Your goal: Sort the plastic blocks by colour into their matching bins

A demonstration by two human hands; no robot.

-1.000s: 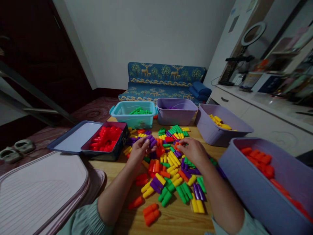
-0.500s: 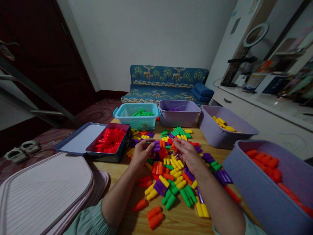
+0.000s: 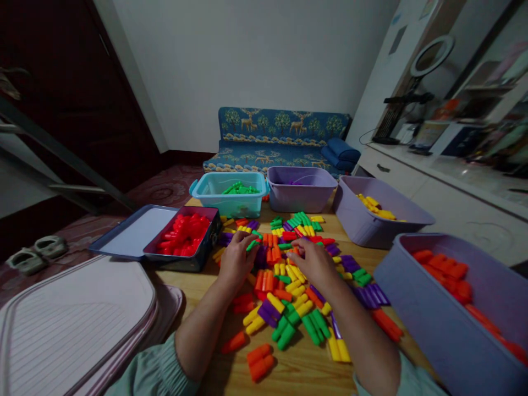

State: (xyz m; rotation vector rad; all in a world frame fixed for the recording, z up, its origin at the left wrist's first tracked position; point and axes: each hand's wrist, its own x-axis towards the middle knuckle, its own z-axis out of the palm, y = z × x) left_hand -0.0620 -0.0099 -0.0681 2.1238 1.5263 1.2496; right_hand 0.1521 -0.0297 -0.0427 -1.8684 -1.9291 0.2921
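Bullet-shaped plastic building blocks in orange, yellow, green and purple lie heaped on the wooden table (image 3: 212,322). At the left of the heap, my left hand (image 3: 237,258) has its fingers closed around a small green block (image 3: 252,245). A purple block (image 3: 260,257) is just beside its fingertips. My right hand (image 3: 315,261) is over the right part of the pile, its thumb and fingers curled in on an orange block (image 3: 294,251), which they partly hide. Below both hands are yellow blocks (image 3: 295,274) and joined green blocks (image 3: 284,329).
A red-filled tin box (image 3: 202,261) stands left with its lid open. Behind are a turquoise bin (image 3: 235,206) with green blocks and a purple bin (image 3: 301,201). On the right, one bin (image 3: 363,228) holds yellow blocks, another (image 3: 437,308) orange. Pale lids (image 3: 82,313) are stacked left.
The purple piece at my left fingertips is now down among the pile, and a green block is in that hand. My right hand has lowered slightly toward the heap.
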